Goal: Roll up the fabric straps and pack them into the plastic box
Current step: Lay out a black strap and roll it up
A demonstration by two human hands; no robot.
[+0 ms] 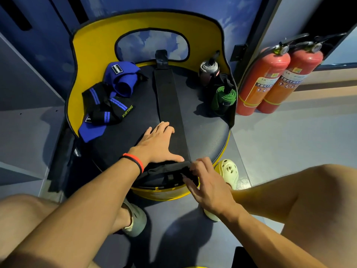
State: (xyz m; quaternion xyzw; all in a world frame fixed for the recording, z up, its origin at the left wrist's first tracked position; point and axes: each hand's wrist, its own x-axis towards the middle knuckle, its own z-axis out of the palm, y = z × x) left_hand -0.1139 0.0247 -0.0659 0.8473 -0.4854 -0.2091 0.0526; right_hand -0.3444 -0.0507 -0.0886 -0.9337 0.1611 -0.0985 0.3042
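My right fingers curl narrowly around the near end of the long black strap, pinching its bunched, folded fabric where it hangs over the front edge of the chair seat. My right hand sits just right of that fold. My left hand lies flat on the same strap a little farther along, fingers straight and spread wide, thumb stretched toward the fold, pressing the fabric down. A red and black wristband circles that wrist.

From under my palm the strap runs straight away across the middle of the seat to the foot of the yellow backrest. Left of the strap lie black wrist wraps with blue stripes, marked XUEYING, tangled with blue sleeves. Right of the strap, against the backrest, stand a rolled green strap and a rolled grey and pink one. Well to the right of the strap, off the chair, two red fire extinguishers stand on the floor.
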